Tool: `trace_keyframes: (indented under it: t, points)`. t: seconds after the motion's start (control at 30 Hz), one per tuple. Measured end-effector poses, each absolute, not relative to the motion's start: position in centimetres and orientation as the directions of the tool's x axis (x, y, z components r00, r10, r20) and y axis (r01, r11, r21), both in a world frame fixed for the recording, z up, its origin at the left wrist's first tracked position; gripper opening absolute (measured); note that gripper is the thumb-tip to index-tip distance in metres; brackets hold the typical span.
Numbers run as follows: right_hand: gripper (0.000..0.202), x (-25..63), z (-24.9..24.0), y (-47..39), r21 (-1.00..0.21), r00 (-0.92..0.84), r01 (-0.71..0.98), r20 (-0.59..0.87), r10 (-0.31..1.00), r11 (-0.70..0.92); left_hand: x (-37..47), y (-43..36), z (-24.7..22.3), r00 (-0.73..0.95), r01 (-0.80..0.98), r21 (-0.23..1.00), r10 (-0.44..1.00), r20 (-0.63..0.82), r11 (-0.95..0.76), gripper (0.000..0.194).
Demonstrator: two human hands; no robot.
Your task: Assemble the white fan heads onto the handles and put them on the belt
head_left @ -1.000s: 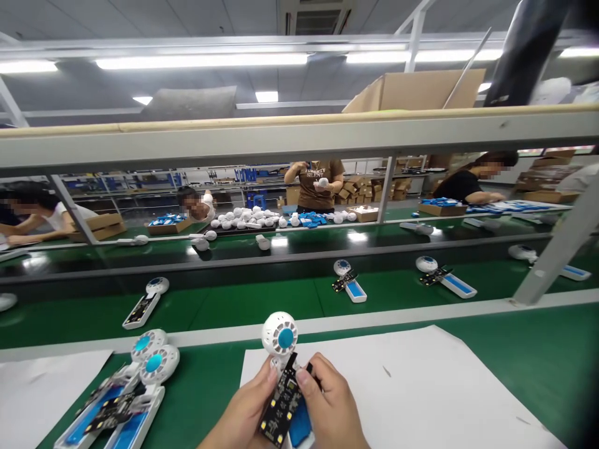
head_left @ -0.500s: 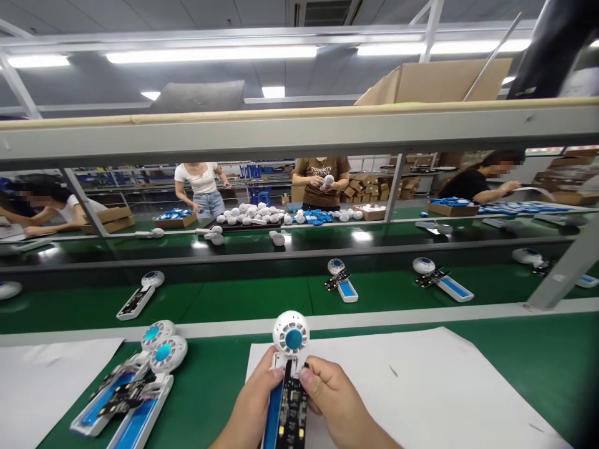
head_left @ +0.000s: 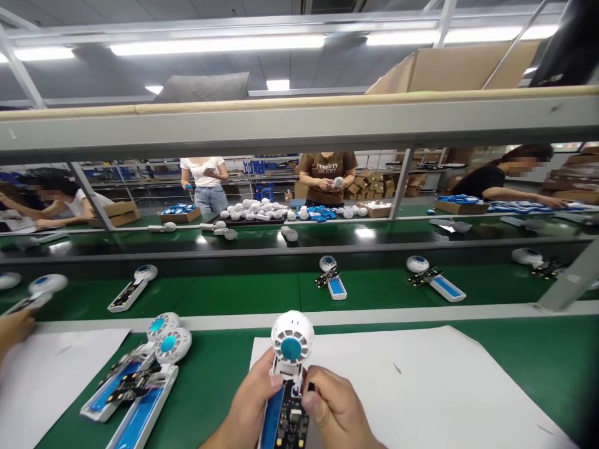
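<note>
A white device [head_left: 292, 337] with a round vented head and a teal disc stands at the bottom centre, above a white sheet of paper [head_left: 412, 380]. My left hand [head_left: 250, 405] is wrapped round its left side, thumb just below the head. A black circuit board [head_left: 292, 416] with yellow-white LEDs lies over the blue inside of the handle. My right hand [head_left: 334, 408] pinches the board's upper right edge, where a small black piece shows at the fingertips. Two similar devices [head_left: 152, 402] with loose boards lie overlapping on the green table to the left.
Several devices [head_left: 337, 287] lie on the green conveyor [head_left: 262, 290] ahead, beyond a pale rail [head_left: 374, 318]. Another person's hand [head_left: 16, 327] reaches in at the far left. A slanted metal post [head_left: 568, 280] stands at the right. People work across the line.
The view has shifted slightly. My right hand has moved a little down along the board, and the held device's head appears nearer. Another person's hand has appeared at the left, beside a device.
</note>
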State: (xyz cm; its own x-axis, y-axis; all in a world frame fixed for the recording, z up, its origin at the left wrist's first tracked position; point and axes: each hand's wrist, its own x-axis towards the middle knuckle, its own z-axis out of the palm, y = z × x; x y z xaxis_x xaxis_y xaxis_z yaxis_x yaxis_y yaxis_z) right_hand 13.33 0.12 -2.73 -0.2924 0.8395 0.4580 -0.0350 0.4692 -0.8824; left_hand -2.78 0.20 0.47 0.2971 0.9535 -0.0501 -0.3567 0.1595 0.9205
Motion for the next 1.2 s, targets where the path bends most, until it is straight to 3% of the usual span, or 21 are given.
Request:
trace_keyframes:
  t: [0.23,0.4,0.5,0.7,0.83,0.93,1.2]
  points:
    - [0.037,11.9,-2.6,-1.3,-0.896,0.019,-0.026,0.443,0.896,0.443,-1.3,-0.8,1.4,0.239,-0.4,0.903,0.969,-0.063,0.158,0.047]
    - [0.045,11.2,-1.8,-1.8,-0.828,-0.026,-0.049,0.56,0.828,0.558,-0.7,-1.3,2.5,0.213,-0.515,0.839,0.974,-0.073,0.176,0.024]
    - [0.039,11.2,-1.7,-1.9,-0.821,-0.006,-0.002,0.571,0.821,0.571,-0.5,-1.3,2.8,0.25,-0.561,0.798,0.964,-0.09,0.22,0.02]
    - [0.038,11.8,-1.9,-1.6,-0.926,0.028,-0.066,0.37,0.929,0.371,-0.4,-1.5,1.1,0.274,-0.611,0.744,0.954,-0.124,0.272,0.061]
    - [0.037,11.9,-2.5,-1.0,-0.93,0.026,-0.156,0.332,0.943,0.332,-0.5,-1.6,0.0,0.228,-0.535,0.831,0.973,-0.031,0.152,0.079]
    - [0.035,11.8,-2.9,-0.7,-0.93,0.004,-0.192,0.319,0.948,0.314,-0.5,-1.6,0.0,0.175,-0.428,0.902,0.985,0.012,0.065,0.075]
    - [0.033,11.8,-3.4,-0.4,-0.921,-0.036,-0.276,0.296,0.954,0.275,-0.8,-1.7,0.3,0.146,-0.355,0.933,0.982,0.116,-0.057,0.07]
